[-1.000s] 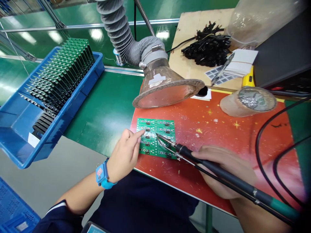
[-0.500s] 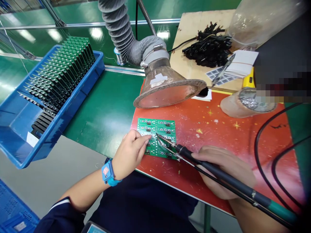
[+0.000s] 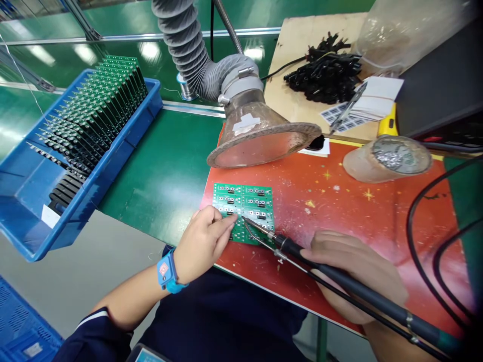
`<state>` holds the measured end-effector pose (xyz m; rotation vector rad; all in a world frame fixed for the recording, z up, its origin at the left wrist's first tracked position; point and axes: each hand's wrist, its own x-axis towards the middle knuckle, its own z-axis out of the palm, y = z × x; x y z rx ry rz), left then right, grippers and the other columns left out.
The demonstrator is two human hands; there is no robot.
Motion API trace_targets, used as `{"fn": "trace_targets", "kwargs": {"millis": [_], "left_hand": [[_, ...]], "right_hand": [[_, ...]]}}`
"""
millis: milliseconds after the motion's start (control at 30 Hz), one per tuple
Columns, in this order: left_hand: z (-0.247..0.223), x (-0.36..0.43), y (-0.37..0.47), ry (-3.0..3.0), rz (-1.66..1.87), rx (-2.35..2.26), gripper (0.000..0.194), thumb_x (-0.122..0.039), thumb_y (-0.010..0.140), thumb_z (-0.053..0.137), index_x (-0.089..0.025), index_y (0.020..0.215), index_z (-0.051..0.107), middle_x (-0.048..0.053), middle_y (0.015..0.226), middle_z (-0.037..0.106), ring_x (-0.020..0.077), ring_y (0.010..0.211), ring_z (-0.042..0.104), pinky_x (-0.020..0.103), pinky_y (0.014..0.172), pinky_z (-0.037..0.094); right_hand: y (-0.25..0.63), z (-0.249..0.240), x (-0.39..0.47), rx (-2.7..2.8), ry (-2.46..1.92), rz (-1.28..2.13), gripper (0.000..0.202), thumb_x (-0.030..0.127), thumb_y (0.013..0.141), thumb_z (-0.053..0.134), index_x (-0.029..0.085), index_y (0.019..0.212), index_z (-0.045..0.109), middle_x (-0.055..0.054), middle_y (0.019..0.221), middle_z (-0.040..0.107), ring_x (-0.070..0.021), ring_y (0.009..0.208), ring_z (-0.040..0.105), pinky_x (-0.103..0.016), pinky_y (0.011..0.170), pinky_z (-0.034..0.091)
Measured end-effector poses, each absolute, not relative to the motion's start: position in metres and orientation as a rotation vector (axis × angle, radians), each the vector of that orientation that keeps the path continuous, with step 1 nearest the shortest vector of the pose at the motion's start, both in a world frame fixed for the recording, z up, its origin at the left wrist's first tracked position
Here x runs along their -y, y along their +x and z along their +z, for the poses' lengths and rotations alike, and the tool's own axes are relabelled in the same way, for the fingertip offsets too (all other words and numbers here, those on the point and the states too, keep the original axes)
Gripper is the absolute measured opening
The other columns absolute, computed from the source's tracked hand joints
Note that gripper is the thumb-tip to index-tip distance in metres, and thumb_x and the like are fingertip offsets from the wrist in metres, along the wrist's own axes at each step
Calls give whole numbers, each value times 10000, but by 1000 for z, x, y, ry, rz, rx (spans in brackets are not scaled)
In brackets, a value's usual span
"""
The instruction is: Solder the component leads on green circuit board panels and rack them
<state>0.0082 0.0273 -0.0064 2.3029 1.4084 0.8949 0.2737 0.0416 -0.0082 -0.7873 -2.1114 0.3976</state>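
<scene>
A left hand (image 3: 202,244) with a blue wrist strap (image 3: 168,271) holds its index finger and thumb close together over a green rectangular circuit board (image 3: 260,203), which lies flat on a red surface (image 3: 302,201) beneath and beyond the fingertips; whether they pinch anything cannot be told. Right-hand fingers wrap a black pen-shaped soldering iron (image 3: 339,276), its metal tip over the board's middle, just beside the left fingertips. The right hand (image 3: 358,271) is right of the board.

Left hand (image 3: 202,241) palm down, index finger extended toward centre, blue band on wrist. Right hand (image 3: 358,271) curled in a grip, forearm entering lower right; I see both bare.
</scene>
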Motion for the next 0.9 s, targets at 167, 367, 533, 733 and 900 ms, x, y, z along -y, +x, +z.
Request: {"fn": "trace_targets", "kwargs": {"millis": [167,367,533,733,900], "left_hand": [[-4,-24,8,2358,857,-1398,249,-171,977,478,-145,1170,632,26,794,500,146,725,486,281,643,457],[-5,-20,9,2380,830,-1402,261,-167,977,473,-135,1175,641,26,770,505,149,712,477,287,647,449],[-5,-19,10,2409,799,-1408,263,-168,979,470,-141,1185,632,24,769,507,151,716,479,288,645,441],[-3,-14,12,2443,769,-1428,273,-156,980,458,-135,1196,623,22,761,508,152,700,466,291,630,421],[-1,-10,12,2451,727,-1430,276,-148,973,469,-132,1201,624,24,759,513,152,695,470,293,633,418]], "right_hand": [[271,-5,-40,2099,-753,421,162,152,825,517,211,942,612,-11,656,624,-152,606,620,-324,597,560],[272,-6,-37,2087,-772,428,169,158,826,521,219,947,622,-20,678,635,-174,652,635,-359,618,568],[271,-3,-36,2095,-742,435,170,149,826,511,220,941,613,-25,673,635,-178,651,638,-367,625,566],[273,1,-33,2109,-725,447,219,117,806,490,237,953,599,-11,647,629,-181,603,632,-373,598,556],[274,1,-33,2137,-706,462,261,87,771,487,225,963,596,-20,662,638,-179,615,638,-380,621,562]]}}
